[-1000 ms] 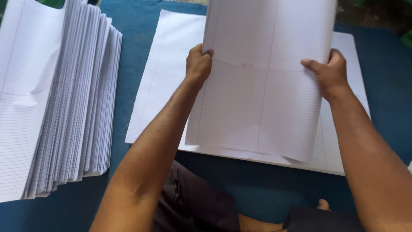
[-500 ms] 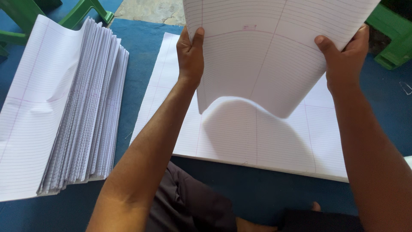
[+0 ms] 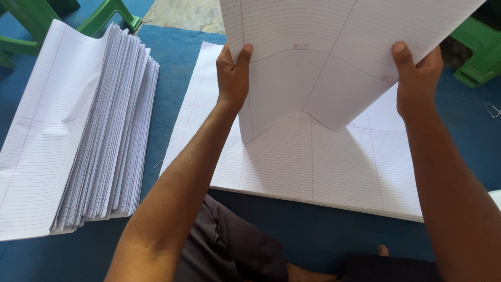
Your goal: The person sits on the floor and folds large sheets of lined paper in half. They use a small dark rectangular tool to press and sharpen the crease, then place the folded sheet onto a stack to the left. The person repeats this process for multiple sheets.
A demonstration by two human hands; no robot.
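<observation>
I am seeing a lifted sheet [image 3: 323, 57] hanging between my left hand [image 3: 232, 73] and right hand [image 3: 417, 78], above a flat stack [image 3: 334, 167] lying at centre. A fanned pile [image 3: 78, 136] is lying left; 2 chairs [image 3: 472, 57] are standing far off.

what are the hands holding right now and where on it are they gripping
Both hands hold one large ruled sheet of paper, lifted and bowed: the left hand pinches its left edge, the right hand its right edge.
</observation>
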